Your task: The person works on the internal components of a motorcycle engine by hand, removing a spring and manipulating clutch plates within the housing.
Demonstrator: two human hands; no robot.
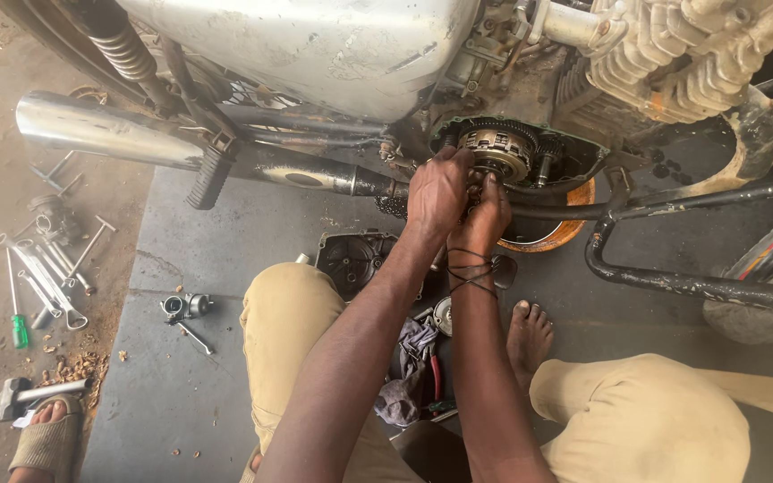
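A motorcycle stands in front of me with its engine side cover off, and the round metal clutch assembly (499,150) shows in the open case. My left hand (437,190) rests against the lower left edge of the clutch, fingers curled on it. My right hand (488,213), with dark cord wound around the wrist, presses up under the clutch just beside the left. What the fingertips grip is hidden. The chrome exhaust pipe (100,130) runs off to the left.
The removed dark engine cover (353,257) lies on the concrete slab by my knee. An orange-rimmed pan (558,233) sits under the engine. Several wrenches and a green-handled screwdriver (18,329) lie on the dirt at left, a hammer (24,394) beside another person's sandalled foot (46,438). Rags (409,371) lie between my legs.
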